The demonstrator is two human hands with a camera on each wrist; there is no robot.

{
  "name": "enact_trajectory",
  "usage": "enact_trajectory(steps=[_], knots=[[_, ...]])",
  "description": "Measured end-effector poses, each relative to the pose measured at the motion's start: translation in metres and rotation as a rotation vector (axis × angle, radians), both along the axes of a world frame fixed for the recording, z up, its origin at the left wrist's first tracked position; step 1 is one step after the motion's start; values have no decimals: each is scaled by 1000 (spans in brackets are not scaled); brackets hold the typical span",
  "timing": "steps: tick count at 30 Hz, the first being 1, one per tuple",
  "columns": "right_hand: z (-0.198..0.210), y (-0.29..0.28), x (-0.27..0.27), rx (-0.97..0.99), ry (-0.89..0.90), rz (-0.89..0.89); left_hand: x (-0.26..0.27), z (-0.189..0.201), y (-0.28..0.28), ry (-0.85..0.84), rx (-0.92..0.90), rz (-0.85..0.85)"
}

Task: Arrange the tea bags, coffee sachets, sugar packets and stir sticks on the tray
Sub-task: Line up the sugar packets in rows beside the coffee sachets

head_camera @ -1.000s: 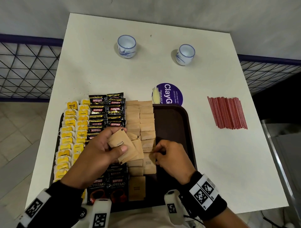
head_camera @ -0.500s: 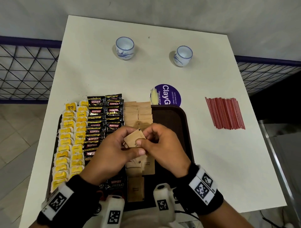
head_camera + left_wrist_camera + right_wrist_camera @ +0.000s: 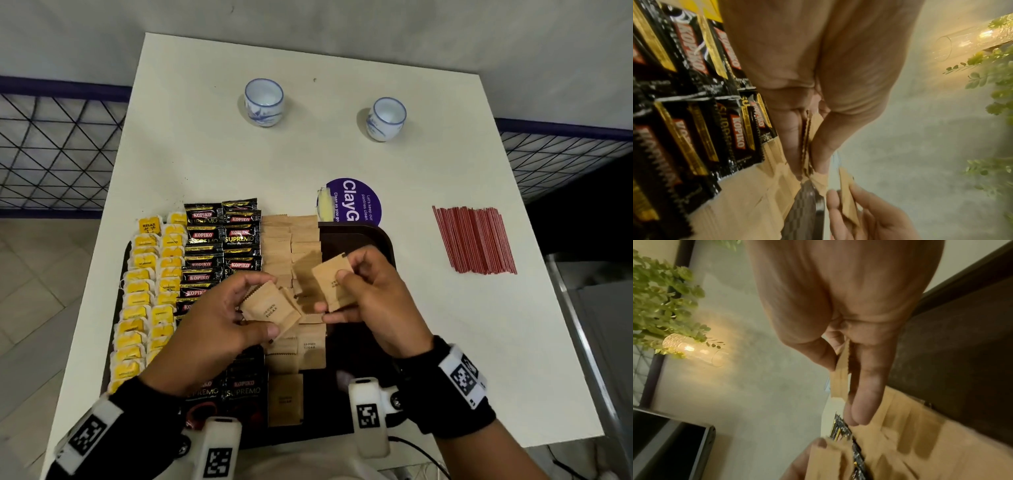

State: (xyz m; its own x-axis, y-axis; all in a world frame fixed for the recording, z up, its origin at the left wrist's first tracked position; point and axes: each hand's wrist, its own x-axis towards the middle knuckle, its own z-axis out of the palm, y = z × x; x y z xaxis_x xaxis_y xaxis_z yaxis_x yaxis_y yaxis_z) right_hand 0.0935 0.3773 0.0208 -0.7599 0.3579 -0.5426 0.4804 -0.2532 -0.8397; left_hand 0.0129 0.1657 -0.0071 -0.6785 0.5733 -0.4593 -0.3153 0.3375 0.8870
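While my left hand point(image 3: 219, 322) grips a small fanned stack of brown paper sugar packets point(image 3: 270, 308) between thumb and curled fingers, my right hand point(image 3: 373, 301) pinches a single brown sugar packet point(image 3: 330, 281) just to the right of it, thumb on its face and fingers behind. Both hands hover over the dark brown plastic tray point(image 3: 363, 240) on the white square table point(image 3: 308, 154). Under them run two columns of laid brown sugar packets point(image 3: 289, 236), with black Kopiko coffee sachets point(image 3: 222, 236) in columns to their left and yellow tea bags point(image 3: 147, 284) at the tray's far left. My right side of the tray is bare. Red stir sticks point(image 3: 474, 240) lie in a flat bundle on the table, well right of the tray. Two white-and-blue ceramic cups point(image 3: 263, 101) stand at the far side, and a purple round sticker point(image 3: 356, 202) sits just beyond the tray's far rim.
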Motion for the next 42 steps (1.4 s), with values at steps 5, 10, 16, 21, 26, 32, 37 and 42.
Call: enact_trajectory(steps=[5,10,16,21,26,32,37,42], knots=[[-13,13,24,250,-50,180,-5,6,-14,47,-31,18],[-23,18,41,375,-78,198,-6,8,-15,47,-23,28],[-22,12,49,379,-153,380,-4,7,-13,32,-14,22],[-29,10,52,365,-197,418,-4,7,-14,28,-16,23],[-36,5,54,374,-211,428,-4,10,-13,23,1,39],[-43,-2,53,405,-231,479,-3,10,-13,21,5,38],[-46,-9,49,407,-235,465,-2,9,-12,22,-1,31],[-45,-16,45,390,-258,416,-2,7,-13,28,-11,22]])
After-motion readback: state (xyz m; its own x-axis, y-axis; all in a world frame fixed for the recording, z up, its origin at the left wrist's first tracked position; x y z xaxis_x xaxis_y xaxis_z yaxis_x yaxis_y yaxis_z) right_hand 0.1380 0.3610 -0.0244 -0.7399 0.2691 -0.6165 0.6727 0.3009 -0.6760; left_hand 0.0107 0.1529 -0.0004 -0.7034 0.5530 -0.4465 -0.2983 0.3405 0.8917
